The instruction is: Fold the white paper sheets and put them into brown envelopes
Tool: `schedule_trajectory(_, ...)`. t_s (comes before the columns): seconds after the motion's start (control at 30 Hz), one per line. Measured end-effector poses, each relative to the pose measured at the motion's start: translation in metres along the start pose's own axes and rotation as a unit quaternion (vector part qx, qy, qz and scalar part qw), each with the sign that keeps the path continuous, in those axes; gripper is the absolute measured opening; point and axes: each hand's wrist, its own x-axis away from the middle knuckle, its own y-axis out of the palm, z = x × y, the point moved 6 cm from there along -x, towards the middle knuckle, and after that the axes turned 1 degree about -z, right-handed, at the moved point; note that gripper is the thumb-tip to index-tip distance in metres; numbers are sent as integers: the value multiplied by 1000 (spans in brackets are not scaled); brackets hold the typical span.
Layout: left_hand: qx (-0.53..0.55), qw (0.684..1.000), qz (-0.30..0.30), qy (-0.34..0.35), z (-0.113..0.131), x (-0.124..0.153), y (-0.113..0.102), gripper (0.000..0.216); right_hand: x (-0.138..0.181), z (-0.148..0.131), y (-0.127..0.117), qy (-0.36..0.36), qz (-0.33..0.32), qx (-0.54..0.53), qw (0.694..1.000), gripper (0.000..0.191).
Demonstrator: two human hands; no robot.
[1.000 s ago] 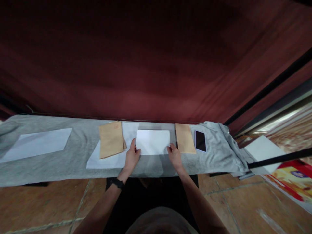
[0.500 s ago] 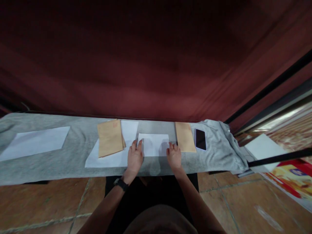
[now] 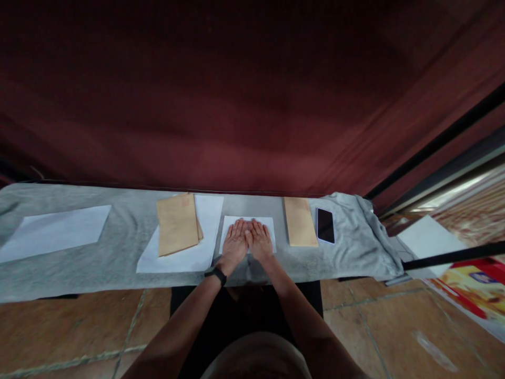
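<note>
A white sheet of paper [image 3: 223,238], seemingly folded, lies on the grey cloth in front of me. Both palms rest flat on it, side by side, with the thumbs meeting near its middle. My left hand [image 3: 235,242] is open and covers the left half, a dark band on its wrist. Over the right half lies my right hand [image 3: 259,240], also open, fingers pointing away from me. Much of the paper is hidden beneath the hands. To the left, brown envelopes [image 3: 177,225] overlap larger white paper [image 3: 211,221]. Another brown envelope [image 3: 300,222] is to the right.
A phone [image 3: 325,225] with a dark screen lies right of the single envelope. More white paper [image 3: 59,229] is at the far left of the grey cloth [image 3: 122,252]. A dark red surface [image 3: 244,131] rises behind. Black bars [image 3: 453,257] and a red-yellow package [image 3: 479,289] are at right.
Both hands have moved inward from the paper's left and right edges. They now lie flat together over its middle. The paper has stayed in about the same place.
</note>
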Motion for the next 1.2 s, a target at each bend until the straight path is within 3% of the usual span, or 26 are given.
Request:
schedule_trajectory(0.37, -28, 995, 56, -77, -20, 6, -8, 65, 7, 42, -4, 35, 94, 71, 992, 61)
schedule_trajectory(0.67, -34, 992, 78, -92, -20, 23, -9, 64, 39, 46, -8, 39, 135, 91, 986, 61)
schedule_trajectory(0.8, -40, 993, 103, -40, -6, 41, -12, 61, 54, 47, -11, 47, 139, 91, 985, 58)
schedule_trajectory(0.97, -24, 993, 44, 109, 27, 63, -5, 57, 68, 37, -17, 25, 122, 63, 990, 54)
schedule_trajectory(1.1, -26, 990, 6, 139, 34, 67, -3, 57, 79, 14, -14, -67, 58, 40, 995, 53)
schedule_trajectory(1.2, -30, 988, 1, 149, 33, 66, -3, 57, 85, 10, -13, -78, 42, 39, 995, 54)
